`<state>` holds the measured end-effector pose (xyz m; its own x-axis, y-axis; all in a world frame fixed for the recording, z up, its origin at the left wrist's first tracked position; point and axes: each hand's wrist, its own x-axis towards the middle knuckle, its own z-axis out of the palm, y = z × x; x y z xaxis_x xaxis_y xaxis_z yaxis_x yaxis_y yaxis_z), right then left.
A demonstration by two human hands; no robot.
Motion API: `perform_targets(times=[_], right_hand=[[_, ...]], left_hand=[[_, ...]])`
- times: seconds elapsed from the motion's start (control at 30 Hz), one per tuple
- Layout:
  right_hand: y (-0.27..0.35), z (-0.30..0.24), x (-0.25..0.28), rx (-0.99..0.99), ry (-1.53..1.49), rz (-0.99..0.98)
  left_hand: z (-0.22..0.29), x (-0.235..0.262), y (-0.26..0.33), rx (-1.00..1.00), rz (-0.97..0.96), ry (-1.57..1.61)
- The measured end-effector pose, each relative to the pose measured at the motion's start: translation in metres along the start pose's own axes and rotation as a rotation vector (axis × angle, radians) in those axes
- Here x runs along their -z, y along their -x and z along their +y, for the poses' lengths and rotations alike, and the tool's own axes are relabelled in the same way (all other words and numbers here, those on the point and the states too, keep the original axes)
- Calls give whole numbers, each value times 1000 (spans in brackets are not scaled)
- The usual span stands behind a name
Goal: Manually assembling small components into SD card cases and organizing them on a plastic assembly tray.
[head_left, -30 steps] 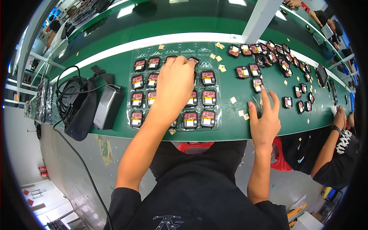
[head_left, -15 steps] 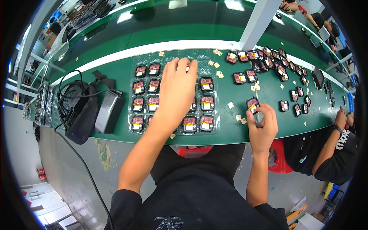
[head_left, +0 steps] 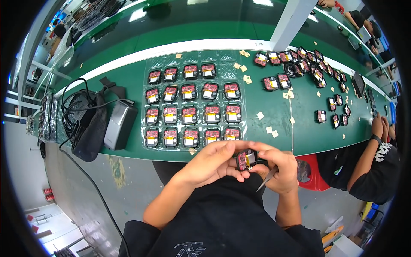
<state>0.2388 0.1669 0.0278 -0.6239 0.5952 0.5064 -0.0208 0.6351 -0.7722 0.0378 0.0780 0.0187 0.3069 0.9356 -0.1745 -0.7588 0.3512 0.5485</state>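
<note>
In front of my body, both hands meet around one small black square electronic module (head_left: 246,160); it has a red circuit board, a silver block and a strip of yellow tape. My left hand (head_left: 214,162) is closed on its left side. Fingers of my right hand (head_left: 280,169) grip the opposite side, and metal tweezers (head_left: 267,178) stick out of that hand, pointing down. Beyond my hands lies a clear plastic tray (head_left: 231,62) with rows of similar modules (head_left: 188,91). The far right corner pocket holds no module.
Loose modules (head_left: 319,76) are scattered at the right, among small beige paper pieces (head_left: 260,115). A silver-and-black box (head_left: 120,126) and a cabled black pouch (head_left: 89,132) sit left. A white post (head_left: 293,23) rises behind. Another person's arm (head_left: 364,165) rests at the right.
My left hand has come back from the tray toward my body, uncovering a module in the far row. My right hand has brought its module left and nearer, where both hands now hold it.
</note>
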Motion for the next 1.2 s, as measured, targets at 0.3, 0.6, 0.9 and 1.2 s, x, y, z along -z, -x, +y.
perform_targets(times=[0.3,0.6,0.9,1.2], right_hand=[[-7,-35,5,-189,174,-124],[5,-26,-11,-134,401,-60],[7,-21,-17,49,523,101],[7,-19,-17,62,528,121]], left_hand=[[-3,2,10,29,-60,177],[-17,-10,15,-282,229,124],[-22,-9,16,-268,236,60],[-26,-14,13,-256,244,97]])
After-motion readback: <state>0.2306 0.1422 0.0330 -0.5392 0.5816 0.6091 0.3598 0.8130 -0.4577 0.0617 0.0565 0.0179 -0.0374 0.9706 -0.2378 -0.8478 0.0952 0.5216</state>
